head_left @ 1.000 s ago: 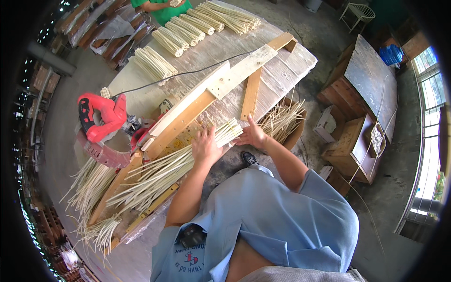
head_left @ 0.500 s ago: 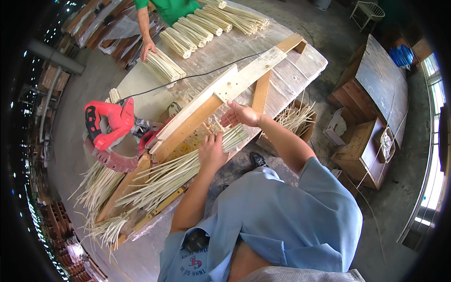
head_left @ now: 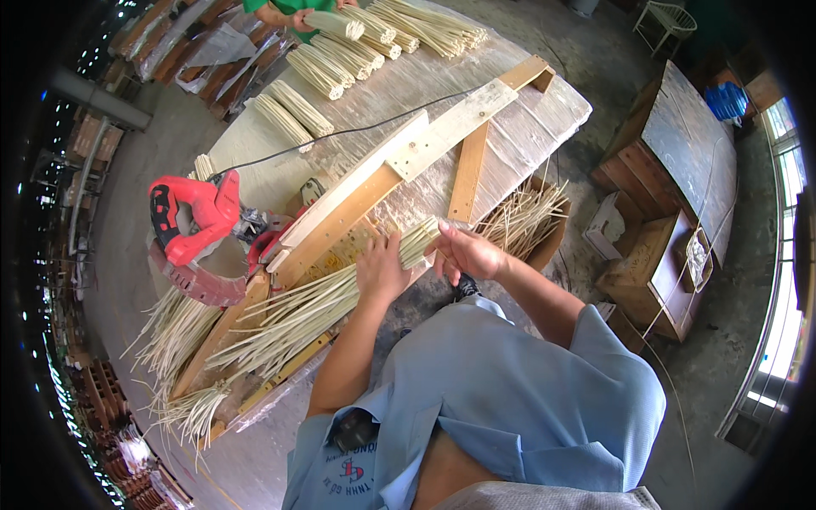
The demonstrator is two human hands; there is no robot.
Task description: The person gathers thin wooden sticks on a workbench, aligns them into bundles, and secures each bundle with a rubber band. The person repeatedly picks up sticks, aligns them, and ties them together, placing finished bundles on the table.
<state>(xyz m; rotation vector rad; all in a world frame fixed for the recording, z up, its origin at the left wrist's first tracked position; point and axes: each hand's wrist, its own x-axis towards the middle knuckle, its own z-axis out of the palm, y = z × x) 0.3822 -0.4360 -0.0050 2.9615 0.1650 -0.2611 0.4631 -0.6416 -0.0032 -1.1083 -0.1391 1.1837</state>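
A long loose bundle of pale rattan-like canes lies slantwise along the near side of the wooden jig, its cut ends toward the right. My left hand is wrapped over the bundle near that end. At the cut ends is my right hand, its fingers apart and its palm turned toward the canes. It seems to touch the tips, though the contact is partly hidden. Left of the bundle stands a red power saw with a round guard, next to the jig's plank fence.
Across the table a person in green holds a short cane bundle. Several tied bundles lie nearby. A black cable crosses the tabletop. At the table's right edge stands a box of offcuts; a wooden cabinet stands farther right.
My right hand has come down from beside the fence to the bundle's cut ends. The other person has let go of one bundle on the table and now holds another farther back.
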